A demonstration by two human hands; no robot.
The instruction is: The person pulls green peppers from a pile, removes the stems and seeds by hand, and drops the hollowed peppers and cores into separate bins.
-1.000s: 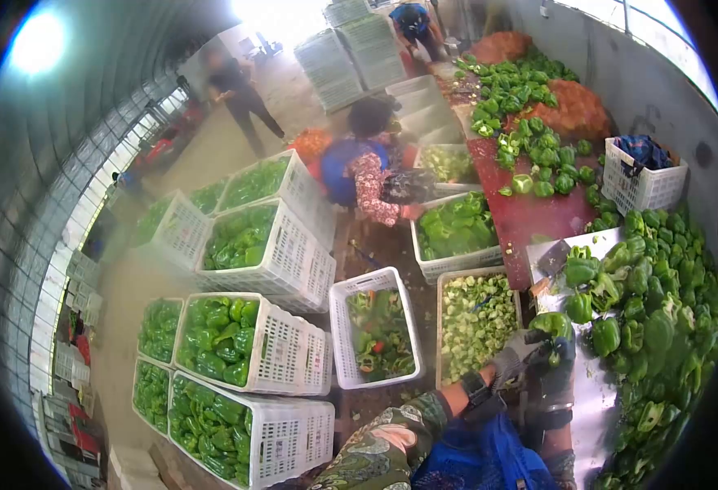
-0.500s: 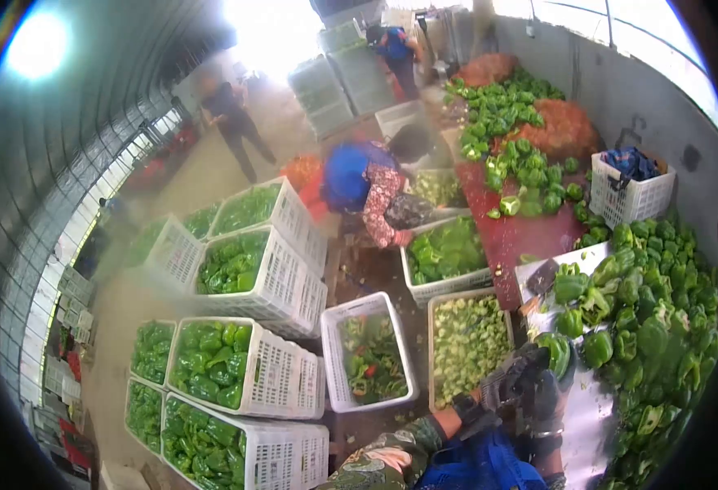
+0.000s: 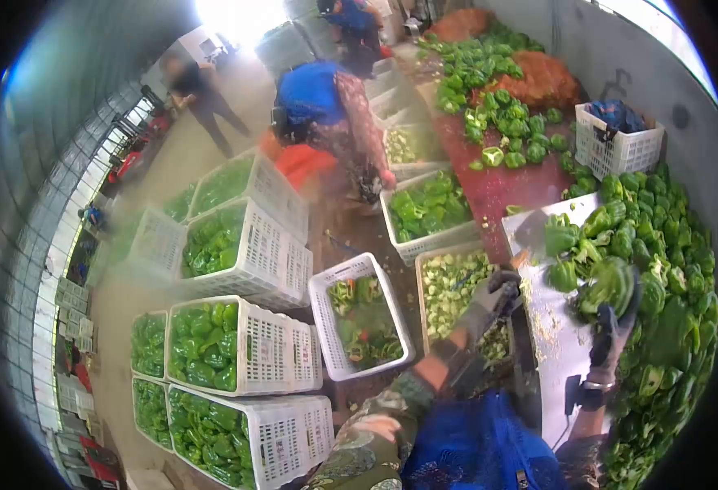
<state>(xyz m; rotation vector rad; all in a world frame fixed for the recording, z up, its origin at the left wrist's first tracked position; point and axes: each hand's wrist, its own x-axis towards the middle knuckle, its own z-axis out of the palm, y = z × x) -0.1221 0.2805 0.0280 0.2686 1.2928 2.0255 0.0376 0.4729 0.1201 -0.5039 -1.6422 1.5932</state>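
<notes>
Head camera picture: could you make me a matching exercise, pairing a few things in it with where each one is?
Things:
1. right hand
2. left hand
3. blue cloth
4. red and green pepper scraps

Places:
a. in the white basket by the far wall
b. over the crate of pale cut pieces
c. in the white crate on the floor, left of the pale pieces
d. gripping a green pepper beside the big pepper pile

Pairs: 1-d, 2-b, 3-a, 4-c

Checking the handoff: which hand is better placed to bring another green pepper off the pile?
Right hand: it already holds a green pepper beside the pile; the left hand hangs over the scraps crate.
</notes>
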